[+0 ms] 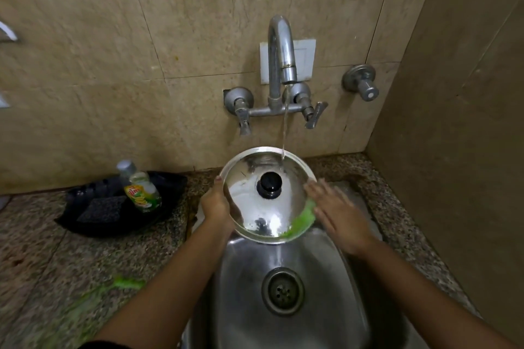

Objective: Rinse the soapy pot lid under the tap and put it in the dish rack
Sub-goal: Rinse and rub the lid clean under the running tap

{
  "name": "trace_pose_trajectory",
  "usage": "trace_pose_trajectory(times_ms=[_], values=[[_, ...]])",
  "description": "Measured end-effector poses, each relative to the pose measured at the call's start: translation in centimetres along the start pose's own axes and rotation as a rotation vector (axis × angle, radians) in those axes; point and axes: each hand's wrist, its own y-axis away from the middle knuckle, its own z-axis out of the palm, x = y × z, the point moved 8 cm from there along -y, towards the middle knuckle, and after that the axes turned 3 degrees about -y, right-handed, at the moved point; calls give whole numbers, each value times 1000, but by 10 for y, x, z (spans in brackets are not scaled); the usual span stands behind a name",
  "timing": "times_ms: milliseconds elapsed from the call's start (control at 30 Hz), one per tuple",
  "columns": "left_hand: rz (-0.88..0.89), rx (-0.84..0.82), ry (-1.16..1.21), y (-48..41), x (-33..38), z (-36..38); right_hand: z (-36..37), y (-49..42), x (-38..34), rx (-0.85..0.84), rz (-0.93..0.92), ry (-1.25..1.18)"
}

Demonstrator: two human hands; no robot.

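A shiny steel pot lid (255,201) with a black knob (268,183) is tilted above the sink, its top facing me. My left hand (217,204) grips its left rim. My right hand (337,212) lies flat with fingers spread against the lid's right edge, blurred. Green soap (302,222) clings to the lower right rim. A thin stream of water falls from the tap (282,48) onto the upper right part of the lid. No dish rack is in view.
The steel sink (334,300) with its drain (282,290) lies below the lid. A black tray (158,215) on the left granite counter holds a dish soap bottle (140,187) and a dark sponge (102,208). Green soap smears (124,283) mark the counter. Wall valve (363,83) at right.
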Motion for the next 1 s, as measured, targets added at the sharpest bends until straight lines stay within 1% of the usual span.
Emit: trace_pose_trajectory(times_ms=[33, 100, 200, 267, 333, 367, 400, 467, 500, 533, 567, 600, 633, 700, 733, 767, 800, 867, 900, 933, 967, 1000], values=[[41, -13, -57, 5, 2, 1, -3, -10, 6, 14, 57, -1], [128, -69, -140, 15, 4, 9, -5, -36, 1, 3, 60, -36], [198, -173, -190, 25, 4, 24, -10, -77, -28, -57, -42, -147], [231, -186, -200, 25, 7, 25, -13, -96, -47, -100, -135, -183], [256, -203, -211, 20, 11, 24, -17, -108, -54, -99, -160, -257], [274, -207, -221, 18, 14, 24, -21, -112, -53, -66, -139, -358], [295, -210, -231, 20, 18, 26, -26, -114, -47, 4, -88, -491], [321, -217, -227, 21, 23, 28, -37, -115, -30, 151, 46, -726], [325, -216, -212, 22, 26, 28, -42, -116, -24, 224, 84, -719], [326, -206, -191, 23, 27, 27, -48, -117, -23, 282, 90, -607], [329, -201, -178, 25, 28, 26, -51, -117, -28, 295, 80, -470], [338, -208, -174, 25, 28, 27, -51, -118, -39, 277, 57, -350], [359, -236, -178, 26, 29, 30, -49, -119, -55, 226, 10, -279], [398, -303, -156, 28, 32, 37, -41, -120, -85, 106, -126, -216], [414, -318, -144, 29, 33, 38, -39, -119, -93, 81, -186, -191], [430, -308, -142, 30, 35, 36, -42, -118, -94, 90, -193, -201], [433, -295, -123, 29, 35, 33, -48, -116, -84, 142, -134, -258], [392, -274, -20, 28, 29, 24, -62, -111, -51, 305, 71, -454], [340, -285, 34, 26, 25, 21, -65, -108, -36, 361, 157, -543], [268, -317, 76, 25, 20, 22, -67, -107, -25, 390, 197, -585], [206, -359, 78, 24, 17, 25, -69, -107, -20, 387, 195, -585], [194, -406, 29, 25, 19, 28, -71, -109, -19, 368, 167, -572]])
